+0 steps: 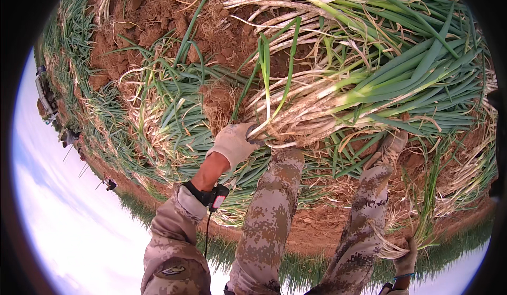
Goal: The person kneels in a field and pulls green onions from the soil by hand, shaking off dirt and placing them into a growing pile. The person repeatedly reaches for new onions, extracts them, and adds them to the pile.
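My left hand (235, 142), in a pale glove with grey fingertips, is closed around the white root end of a spring onion (267, 93), at the edge of a large heap of spring onions (317, 101). The heap's white stalks point towards this hand and its green leaves spread to the right. At the lower right, my right hand (407, 255), gloved too, grips a small bunch of thin spring onions (425, 212). Their white ends hang left and their green leaves rise above the hand. The right hand's fingers are partly hidden.
My camouflage-clad legs (273, 200) stand between the hands, with a shoe (395, 141) by the heap. More spring onions (174, 112) lie at left over reddish soil (146, 21). A clod of soil with roots (220, 103) is above the left hand. A distant person (110, 184) and vehicle (46, 93) show far left.
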{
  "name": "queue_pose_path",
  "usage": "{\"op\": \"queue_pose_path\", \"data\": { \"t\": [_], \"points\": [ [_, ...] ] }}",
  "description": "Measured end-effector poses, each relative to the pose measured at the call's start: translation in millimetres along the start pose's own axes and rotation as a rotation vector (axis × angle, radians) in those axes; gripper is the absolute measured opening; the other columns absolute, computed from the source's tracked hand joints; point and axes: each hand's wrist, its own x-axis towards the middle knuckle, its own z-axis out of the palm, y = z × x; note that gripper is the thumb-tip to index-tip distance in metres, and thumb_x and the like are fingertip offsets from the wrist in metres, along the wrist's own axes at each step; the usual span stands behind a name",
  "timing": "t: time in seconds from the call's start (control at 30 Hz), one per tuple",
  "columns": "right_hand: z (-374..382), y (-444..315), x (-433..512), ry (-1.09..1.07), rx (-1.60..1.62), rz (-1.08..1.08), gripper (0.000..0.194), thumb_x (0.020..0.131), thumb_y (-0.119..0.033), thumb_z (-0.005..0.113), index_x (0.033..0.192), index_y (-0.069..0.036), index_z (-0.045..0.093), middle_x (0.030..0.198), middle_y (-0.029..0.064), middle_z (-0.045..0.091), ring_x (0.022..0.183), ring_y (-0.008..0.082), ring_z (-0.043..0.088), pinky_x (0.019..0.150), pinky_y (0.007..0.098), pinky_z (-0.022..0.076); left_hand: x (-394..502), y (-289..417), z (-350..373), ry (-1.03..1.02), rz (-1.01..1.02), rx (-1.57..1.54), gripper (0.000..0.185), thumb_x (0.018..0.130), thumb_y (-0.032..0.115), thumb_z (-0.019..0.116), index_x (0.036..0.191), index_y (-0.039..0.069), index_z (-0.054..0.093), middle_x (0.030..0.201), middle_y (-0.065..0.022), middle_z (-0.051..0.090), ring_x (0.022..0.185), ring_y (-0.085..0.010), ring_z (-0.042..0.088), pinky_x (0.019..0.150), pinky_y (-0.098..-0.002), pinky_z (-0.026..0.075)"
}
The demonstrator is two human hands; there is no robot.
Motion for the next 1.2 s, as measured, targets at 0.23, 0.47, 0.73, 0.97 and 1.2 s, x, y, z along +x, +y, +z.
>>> {"op": "queue_pose_path", "data": {
  "t": [0.23, 0.47, 0.73, 0.97, 1.2],
  "points": [
    [9, -34, -13, 0.056, -0.027, -0.103, 0.025, 0.110, -0.032, 0.063, 0.119, -0.011, 0.072, 0.092, 0.0025, 0.074, 0.081, 0.0232, 0.075, 0.082, 0.0449, 0.0658, -44, 13, -23, 0.302, -0.095, 0.013, 0.053, 0.098, 0.035, 0.076, 0.147, 0.016, 0.067, 0.121, -0.0188, 0.077, 0.115, -0.0382, 0.073, 0.103, -0.0484, 0.056],
    [126, -86, -76, -0.196, -0.019, -0.289, 0.016, 0.107, -0.022, 0.068, 0.118, -0.011, 0.072, 0.076, -0.0005, 0.066, 0.066, 0.0174, 0.068, 0.070, 0.0404, 0.0653, -199, 73, -111, 0.350, -0.033, -0.682, 0.029, 0.100, 0.023, 0.072, 0.120, 0.002, 0.077, 0.102, -0.0200, 0.080, 0.095, -0.0396, 0.075, 0.087, -0.0446, 0.057],
    [257, -51, -301, -0.816, -0.010, -0.250, 0.021, 0.106, -0.020, 0.068, 0.121, -0.004, 0.066, 0.093, 0.0069, 0.070, 0.087, 0.0284, 0.074, 0.098, 0.0546, 0.0632, -406, 221, -126, 0.457, 0.442, -0.560, 0.044, 0.100, 0.025, 0.074, 0.137, 0.002, 0.068, 0.112, -0.0253, 0.077, 0.108, -0.0443, 0.073, 0.096, -0.0491, 0.057],
    [224, 31, -439, -1.202, 0.184, -0.326, 0.051, 0.115, -0.043, 0.056, 0.142, 0.000, 0.062, 0.127, 0.0148, 0.074, 0.116, 0.0298, 0.073, 0.104, 0.0456, 0.0609, -502, 262, -125, 0.483, 0.635, 0.033, 0.041, 0.100, 0.026, 0.073, 0.133, 0.004, 0.067, 0.108, -0.0232, 0.078, 0.099, -0.0444, 0.075, 0.090, -0.0538, 0.059],
    [175, 54, -436, -0.944, 0.105, -0.260, 0.034, 0.100, -0.034, 0.080, 0.104, 0.000, 0.076, 0.093, 0.0074, 0.077, 0.076, 0.0194, 0.072, 0.065, 0.0396, 0.0575, -562, 317, -101, 0.202, 0.728, 0.696, 0.048, 0.100, 0.041, 0.069, 0.132, 0.006, 0.061, 0.113, -0.0241, 0.078, 0.094, -0.0439, 0.077, 0.088, -0.0554, 0.059]
  ]
}}
